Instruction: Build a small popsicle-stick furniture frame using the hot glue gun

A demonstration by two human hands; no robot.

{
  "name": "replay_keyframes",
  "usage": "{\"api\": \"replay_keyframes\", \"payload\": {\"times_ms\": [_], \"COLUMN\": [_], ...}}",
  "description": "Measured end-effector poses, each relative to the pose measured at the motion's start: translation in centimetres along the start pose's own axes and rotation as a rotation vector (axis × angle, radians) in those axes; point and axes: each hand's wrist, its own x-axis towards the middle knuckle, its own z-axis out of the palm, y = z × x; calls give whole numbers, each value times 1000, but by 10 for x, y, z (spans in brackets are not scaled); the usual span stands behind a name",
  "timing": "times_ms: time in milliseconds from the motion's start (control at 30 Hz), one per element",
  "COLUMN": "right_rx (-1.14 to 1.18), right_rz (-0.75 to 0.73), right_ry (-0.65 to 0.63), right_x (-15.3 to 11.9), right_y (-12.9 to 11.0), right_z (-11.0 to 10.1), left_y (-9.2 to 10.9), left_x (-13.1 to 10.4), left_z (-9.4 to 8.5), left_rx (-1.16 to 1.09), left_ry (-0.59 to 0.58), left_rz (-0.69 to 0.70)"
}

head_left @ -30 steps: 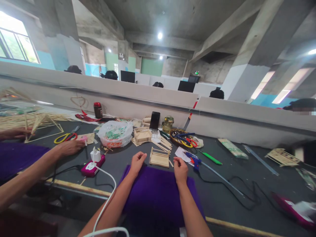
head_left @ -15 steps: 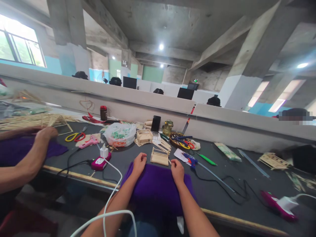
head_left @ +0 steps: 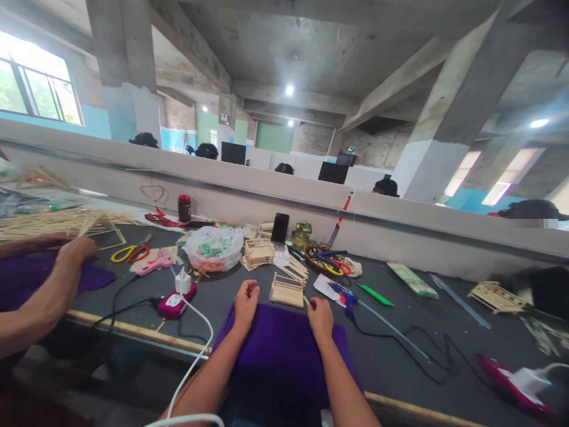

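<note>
A small frame of pale wooden sticks [head_left: 288, 292] stands on the dark table between my hands, with a flat base and a raised rail at the back. My right hand [head_left: 320, 317] is pinched around a short thin wooden stick [head_left: 306, 300], close to the frame's right side. To the frame's left, my left hand [head_left: 246, 302] has its fingers curled together; whatever they may hold is hidden. Both forearms rest over a purple cloth [head_left: 280, 350] at the table edge.
Behind the frame are another stick model [head_left: 258, 254], a phone [head_left: 280, 228] and a plastic bag [head_left: 213, 249]. A blue glue gun [head_left: 347, 295] with its cable lies right; a pink glue gun [head_left: 155, 262] and power strip [head_left: 176, 301] lie left. A co-worker's hand [head_left: 76, 252] is at far left.
The view has shifted slightly. Both my hands keep nearly the same places beside the wooden frame, and the right one still pinches the stick.
</note>
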Motion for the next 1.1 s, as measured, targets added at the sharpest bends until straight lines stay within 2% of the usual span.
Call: {"api": "replay_keyframes", "payload": {"times_ms": [67, 167, 233, 267, 333, 433, 533, 600, 667, 700, 767, 833, 900, 1000, 1100], "right_rx": [8, 66, 139, 181, 260, 487, 709, 748, 711, 662, 489, 200, -133, -552, -698], "right_rz": [34, 65, 68, 66, 60, 69, 52, 25, 45, 74, 149, 197, 184, 244, 368], "right_ry": [18, 37, 26, 15, -8, -104, -252, -324, -331, -286, -102, 106, 197, 78, -84], "right_x": [-1, 0, 2, 3, 6, 7, 3, 0, 2, 5, 17, 35, 55, 79, 88], "right_y": [-1, 1, 3, 3, 3, -5, -19, -25, -25, -21, -7, 14, 36, 61, 73], "right_z": [1, -1, -4, -6, -10, -14, -16, -15, -15, -18, -29, -47, -68, -88, -86], "left_y": [7, 17, 19, 18, 15, 8, 5, 4, 4, 3, 1, -1, -2, 1, 4], "left_x": [-11, -30, -39, -42, -43, -39, -33, -28, -23, -19, -13, -9, -8, -11, -13], "left_z": [3, 11, 21, 28, 44, 70, 90, 97, 99, 99, 99, 99, 98, 97, 95], "left_rx": [231, 419, 500, 517, 492, 382, 254, 168, 99, 57, -61, -206, -333, -457, -534], "left_ry": [-62, -375, -577, -631, -639, -550, -529, -524, -492, -472, -445, -439, -441, -464, -494], "left_rz": [216, 461, 559, 584, 586, 479, 377, 328, 257, 195, 19, -173, -314, -453, -544]}}
